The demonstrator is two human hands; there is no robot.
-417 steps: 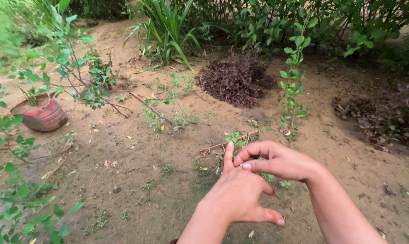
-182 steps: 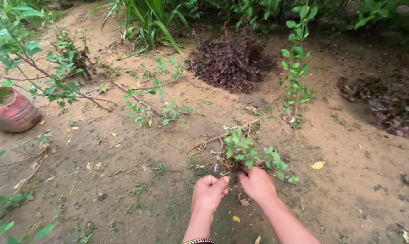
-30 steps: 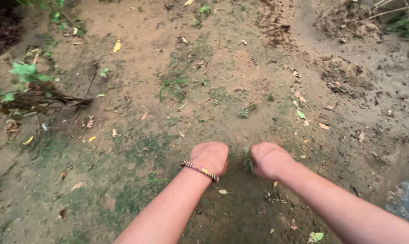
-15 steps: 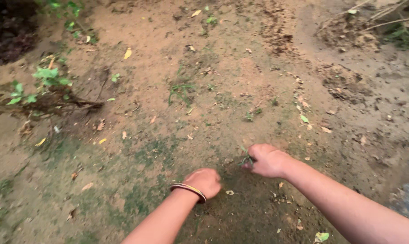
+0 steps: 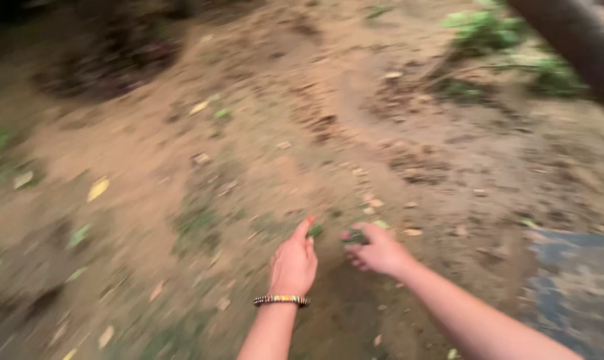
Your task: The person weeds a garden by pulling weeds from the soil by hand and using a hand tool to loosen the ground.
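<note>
Bare brown soil [image 5: 329, 320] fills the near ground, dark and damp-looking where the two forearms come in from the bottom edge. A beaded bracelet [image 5: 281, 300] rings the left wrist. The left hand [image 5: 293, 260] lies flat and open, fingers stretched forward and together, tips pointing at a scrap of green [image 5: 315, 231] on the ground just ahead; whether they touch it cannot be told through the blur. Just beside it, the right hand [image 5: 375, 250] is curled closed around a small green weed [image 5: 355, 237], which shows as a dark green tuft at the fingertips.

Half a second ago the left hand was a fist drawn back toward the body and the right was bent low over the tuft in the soil; now the left has opened and reached forward, and the right has the tuft up in its grip. The view has swung hard as well, smearing everything. That reads as the weed having come free, with the head turning away from the spot.

Farther out lie yellow fallen leaves [image 5: 97, 189], clods of loose earth [image 5: 409, 163], a grey slab [image 5: 575, 280] at the right edge, and blurred green plants [image 5: 489, 30] at the top.
</note>
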